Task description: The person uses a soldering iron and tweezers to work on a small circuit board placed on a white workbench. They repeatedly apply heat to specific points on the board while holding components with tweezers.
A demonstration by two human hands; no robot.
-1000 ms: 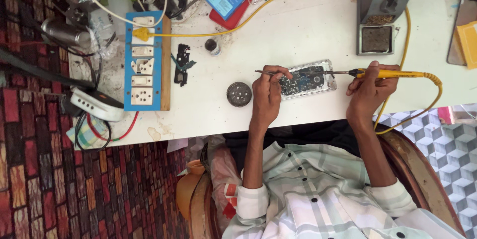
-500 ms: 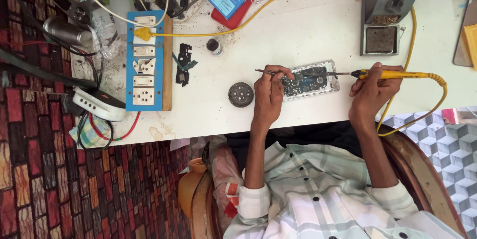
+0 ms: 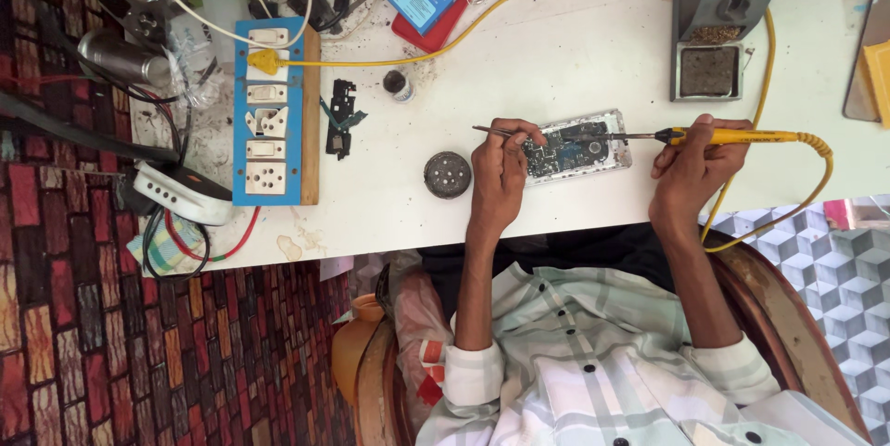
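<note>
Hands: left hand (image 3: 498, 177) pinched tweezers (image 3: 496, 132), right hand (image 3: 691, 172) gripped yellow soldering iron (image 3: 732, 136) | white counter (image 3: 556, 66), patterned floor (image 3: 83, 316) | opened phone (image 3: 579, 147) lay between hands near counter's near edge.

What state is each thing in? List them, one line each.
left hand: holding tweezers at the circuit board
right hand: gripping the soldering iron
circuit board: lying flat, exposed
soldering iron stand: empty
yellow plug: in the power strip
</note>
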